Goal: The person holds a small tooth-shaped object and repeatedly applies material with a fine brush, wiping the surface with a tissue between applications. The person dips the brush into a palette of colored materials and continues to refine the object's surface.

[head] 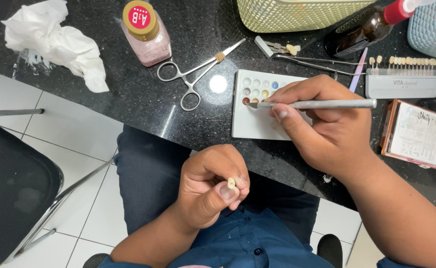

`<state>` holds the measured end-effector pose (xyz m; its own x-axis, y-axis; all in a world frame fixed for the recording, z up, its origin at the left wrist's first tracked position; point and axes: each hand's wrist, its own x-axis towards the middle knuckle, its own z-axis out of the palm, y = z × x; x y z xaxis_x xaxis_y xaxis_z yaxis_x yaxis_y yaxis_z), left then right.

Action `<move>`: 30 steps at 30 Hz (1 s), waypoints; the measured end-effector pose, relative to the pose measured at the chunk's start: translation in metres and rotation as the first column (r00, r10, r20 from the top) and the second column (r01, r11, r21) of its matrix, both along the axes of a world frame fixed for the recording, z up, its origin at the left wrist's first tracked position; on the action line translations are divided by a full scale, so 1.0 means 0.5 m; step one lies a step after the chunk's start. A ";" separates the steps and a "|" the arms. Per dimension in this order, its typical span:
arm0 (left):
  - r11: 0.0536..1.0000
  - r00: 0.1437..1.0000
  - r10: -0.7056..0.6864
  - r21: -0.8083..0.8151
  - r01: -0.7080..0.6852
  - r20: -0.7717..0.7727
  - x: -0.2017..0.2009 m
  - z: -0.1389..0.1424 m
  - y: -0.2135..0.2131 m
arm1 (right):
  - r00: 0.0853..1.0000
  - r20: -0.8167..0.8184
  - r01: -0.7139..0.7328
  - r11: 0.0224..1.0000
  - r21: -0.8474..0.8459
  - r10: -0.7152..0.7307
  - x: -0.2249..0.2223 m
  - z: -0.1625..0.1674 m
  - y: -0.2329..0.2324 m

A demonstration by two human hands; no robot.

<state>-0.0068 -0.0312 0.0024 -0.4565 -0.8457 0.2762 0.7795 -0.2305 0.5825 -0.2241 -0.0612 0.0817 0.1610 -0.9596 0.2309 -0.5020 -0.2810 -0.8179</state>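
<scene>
Presently, I am cataloguing what is lying before me on the black speckled desk point(143, 109).

Left hand point(213, 186): I am curling it closed and pinching a small pale tooth-shaped piece point(231, 183) between thumb and fingertips, holding it over my lap, just off the desk's near edge.

Right hand point(322, 121): I am gripping a slim metal-handled instrument point(322, 104) like a pen, its tip resting at a well near the left edge of the white mixing palette point(257, 126), where small dabs of colour are sitting in round wells.

Left of the palette, steel scissor-handled forceps point(190, 74) are lying open-looped on the desk. Beyond them a pink glass bottle with a gold cap point(146, 34) is standing upright, and a crumpled white tissue point(54, 42) is sitting at the far left.

Behind the palette, metal tweezers point(297, 55) are lying flat with a pale piece at their near end. A dark brown bottle point(362, 30) is lying tilted beside a cream woven basket point(297, 12). At right, a shade guide of small tooth tabs point(401, 74) is standing in its grey holder, with a brown-edged paper card point(421, 135) just in front of it.
</scene>
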 end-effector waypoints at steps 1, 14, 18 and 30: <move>1.000 1.000 0.000 -0.005 0.000 -0.003 -0.001 0.000 -0.001 | 0.999 0.032 0.001 1.000 0.006 -0.002 -0.003 0.000 0.000; 0.991 0.989 -0.129 -0.015 0.130 0.066 0.005 0.009 0.020 | 0.464 0.885 -0.300 0.933 0.201 -0.042 -0.007 0.018 0.113; 0.961 0.963 -0.270 0.065 0.269 0.009 -0.009 0.003 0.031 | 0.491 0.869 -0.319 0.918 0.236 -0.053 -0.015 0.025 0.149; 0.976 0.977 -0.211 -0.046 0.211 0.002 -0.034 -0.004 0.069 | 0.916 0.141 -0.376 0.926 -0.018 0.375 -0.031 0.088 0.203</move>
<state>-0.0240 0.0032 0.0002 -0.6227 -0.7167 0.3140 0.7176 -0.3631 0.5943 -0.2395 0.0404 0.1256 0.4769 -0.8368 0.2689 -0.2417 -0.4190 -0.8752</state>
